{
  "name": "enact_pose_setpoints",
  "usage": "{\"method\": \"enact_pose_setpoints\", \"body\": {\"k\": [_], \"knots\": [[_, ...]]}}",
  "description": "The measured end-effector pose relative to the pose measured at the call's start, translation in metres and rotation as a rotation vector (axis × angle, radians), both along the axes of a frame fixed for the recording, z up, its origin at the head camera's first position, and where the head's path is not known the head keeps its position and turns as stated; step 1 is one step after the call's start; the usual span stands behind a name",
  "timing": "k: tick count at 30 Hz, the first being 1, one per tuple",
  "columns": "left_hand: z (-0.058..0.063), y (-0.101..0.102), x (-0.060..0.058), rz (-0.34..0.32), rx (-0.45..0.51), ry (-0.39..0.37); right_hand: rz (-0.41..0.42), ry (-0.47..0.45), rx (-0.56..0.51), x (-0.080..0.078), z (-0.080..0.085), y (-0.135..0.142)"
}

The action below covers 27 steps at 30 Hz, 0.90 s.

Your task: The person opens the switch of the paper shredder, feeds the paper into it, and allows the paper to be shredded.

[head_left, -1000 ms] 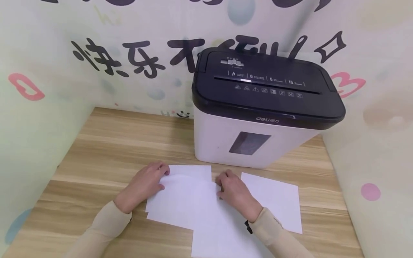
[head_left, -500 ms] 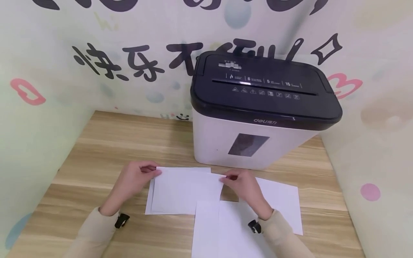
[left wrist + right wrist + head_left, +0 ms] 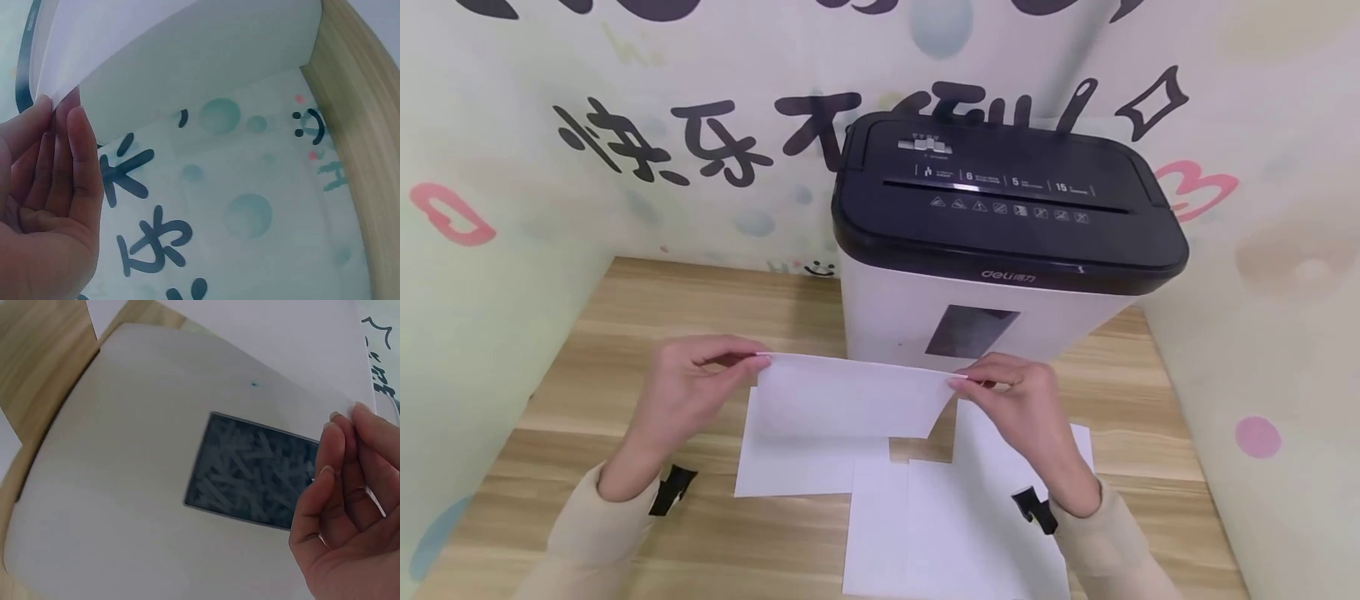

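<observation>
A white sheet of paper (image 3: 850, 396) hangs between both hands, lifted off the table in front of the paper shredder (image 3: 1015, 225). My left hand (image 3: 688, 387) pinches its upper left corner between thumb and fingers. At the upper right corner my right hand (image 3: 1022, 408) pinches the same sheet. In the left wrist view the paper (image 3: 206, 56) rises from the thumb and fingertips. The right wrist view has the right hand (image 3: 350, 494) beside the shredder's dark window (image 3: 253, 472), behind which paper strips show. A long slot runs across the shredder's black top.
Several white sheets (image 3: 970, 517) lie on the wooden table (image 3: 760, 550), partly overlapping, below and right of the lifted one. Printed walls (image 3: 715, 217) close off the back and both sides. The shredder stands at the back right.
Both hands have taken the sheet by its upper corners and raised it off the others toward the shredder. The right hand has moved right and up.
</observation>
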<state>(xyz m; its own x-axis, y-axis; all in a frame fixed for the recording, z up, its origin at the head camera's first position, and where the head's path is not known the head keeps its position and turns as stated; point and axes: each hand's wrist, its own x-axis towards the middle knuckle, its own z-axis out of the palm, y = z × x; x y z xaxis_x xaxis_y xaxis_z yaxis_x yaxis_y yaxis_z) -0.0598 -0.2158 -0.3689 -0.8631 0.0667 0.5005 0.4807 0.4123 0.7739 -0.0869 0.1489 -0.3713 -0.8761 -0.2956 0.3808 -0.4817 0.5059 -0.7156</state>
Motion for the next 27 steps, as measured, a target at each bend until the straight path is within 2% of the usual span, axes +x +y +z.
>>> {"method": "enact_pose_setpoints", "body": {"k": [5,11,14,17,20,23,27], "knots": [[0.011,0.007,-0.003,-0.010,-0.024,0.058,-0.017,0.061,-0.025,0.001,0.014,0.006],[0.036,0.019,-0.008,-0.019,-0.058,0.081,-0.025,0.134,-0.034,0.004,0.046,0.019],[0.044,0.025,-0.009,-0.071,-0.050,0.047,-0.046,0.150,-0.045,0.005,0.061,0.028],[0.047,0.031,-0.010,-0.143,-0.028,-0.002,-0.078,0.158,-0.047,0.007,0.072,0.036],[0.049,0.038,-0.012,-0.184,-0.027,-0.006,-0.100,0.182,-0.029,0.009,0.081,0.044],[0.053,0.045,-0.014,-0.181,-0.044,0.031,-0.107,0.200,-0.013,0.012,0.086,0.047],[0.060,0.056,-0.017,-0.122,-0.082,0.103,-0.096,0.132,-0.031,0.019,0.090,0.045]]}}
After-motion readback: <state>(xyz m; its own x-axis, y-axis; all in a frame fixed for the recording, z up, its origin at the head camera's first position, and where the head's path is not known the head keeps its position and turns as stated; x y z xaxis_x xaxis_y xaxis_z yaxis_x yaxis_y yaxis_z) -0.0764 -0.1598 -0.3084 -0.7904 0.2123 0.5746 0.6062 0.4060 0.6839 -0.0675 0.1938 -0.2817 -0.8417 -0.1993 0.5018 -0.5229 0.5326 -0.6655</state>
